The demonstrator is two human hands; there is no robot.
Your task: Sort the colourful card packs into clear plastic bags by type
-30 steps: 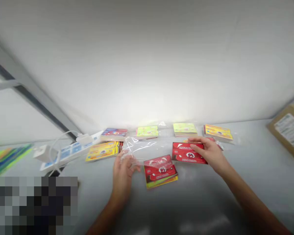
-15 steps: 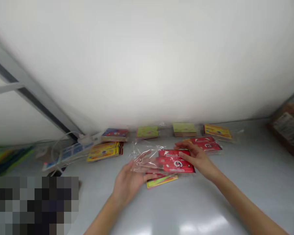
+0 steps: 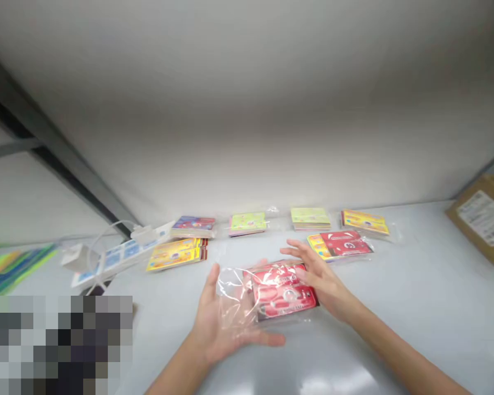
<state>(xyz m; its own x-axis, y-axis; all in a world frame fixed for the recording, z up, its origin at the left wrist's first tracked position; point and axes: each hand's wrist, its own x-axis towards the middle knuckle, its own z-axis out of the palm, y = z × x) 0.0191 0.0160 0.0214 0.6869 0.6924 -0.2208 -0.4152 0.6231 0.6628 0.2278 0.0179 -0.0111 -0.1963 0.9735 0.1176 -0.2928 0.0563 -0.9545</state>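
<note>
A clear plastic bag (image 3: 235,299) with red printed cards (image 3: 286,293) in it is between my hands, over the grey table. Palm up, my left hand (image 3: 226,323) lies open behind and under the bag's loose clear end, its fingers spread. My right hand (image 3: 316,277) is at the cards' right end, with its thumb at the packet and its other fingers stretched apart. The bag hides part of my left fingers. Just beyond my right hand lies a bagged packet of red and yellow cards (image 3: 341,245).
Card packs line the back: blue-red (image 3: 193,225), yellow (image 3: 175,255), two green ones (image 3: 247,221) (image 3: 310,216) and a yellow-orange one (image 3: 366,221). A white power strip (image 3: 123,255) with cables lies left. A cardboard box (image 3: 483,222) stands right, and colourful packaging (image 3: 18,269) far left.
The red cards and bag have come nearer to me and tilted. Clear film now covers the cards more fully. My left hand has spread wider, and my right fingers have lifted apart.
</note>
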